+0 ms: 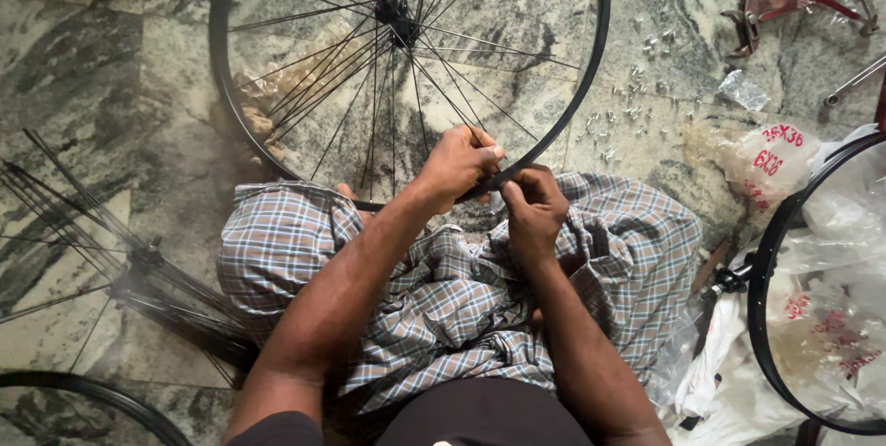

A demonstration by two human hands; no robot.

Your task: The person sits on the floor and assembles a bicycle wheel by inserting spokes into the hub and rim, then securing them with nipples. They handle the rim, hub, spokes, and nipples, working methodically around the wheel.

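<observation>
We prop the wheel rim (563,114) on our lap; left hand (457,164) pinches a spoke (461,106), right hand (533,208) grips the rim's edge, steadying it.

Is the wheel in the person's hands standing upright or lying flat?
Lying roughly flat: the wheel rests across the lap, its whole rim circle and hub seen from above.

Wheel rim (595,58) ahead of the lap, both hands on its near edge; hub with loose spokes (138,271) left; second rim (766,261) right.
</observation>
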